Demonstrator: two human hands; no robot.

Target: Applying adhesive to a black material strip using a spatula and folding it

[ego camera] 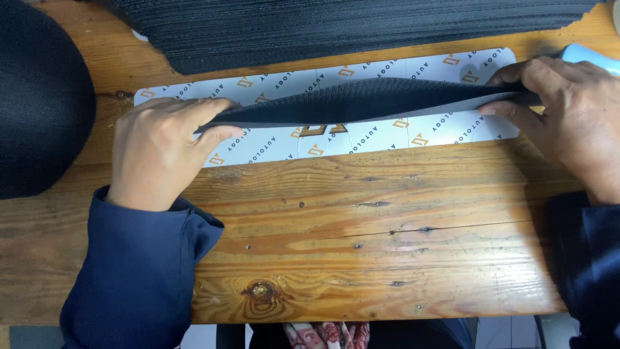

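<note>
At 6 o'clock, under the near edge of the desk (pixel 361 258), a scrap of red-and-white patterned cloth (pixel 326 334) shows. The desk is knotty orange-brown planks. Dark blue sleeves (pixel 135 271) come in from 7 and 4 o'clock.

Just past the bare planks, the left hand (pixel 161 152) at 9 o'clock is clamped on the left end of a long black strip (pixel 361 103), thumb under and fingers over the edge. The right hand (pixel 568 113) at 3 o'clock pinches the right end the same way. The strip is stretched between them, sagging a little toward its left end and lifted just above the sheet below.

That sheet (pixel 381 139) is a long white rectangle with rounded corners, lying flat on the desk from 9 to 2 o'clock. It is printed all over with small orange angular marks and short dark lettering set on a slant; a larger orange mark shows under the strip's middle. Faint seams suggest several panels butted together.

The step in hand looks like lining the strip up along the sheet. I judge that any lowering would call for both ends kept level and taut so the strip lies straight.

Behind the right hand, at 2 o'clock, a pale blue object (pixel 591 57) peeks out; I cannot tell its kind. At 12 o'clock sits a stack of black ribbed material (pixel 349 26), and at 10 o'clock a large black rounded mass (pixel 39 97) covers the desk's corner
</note>
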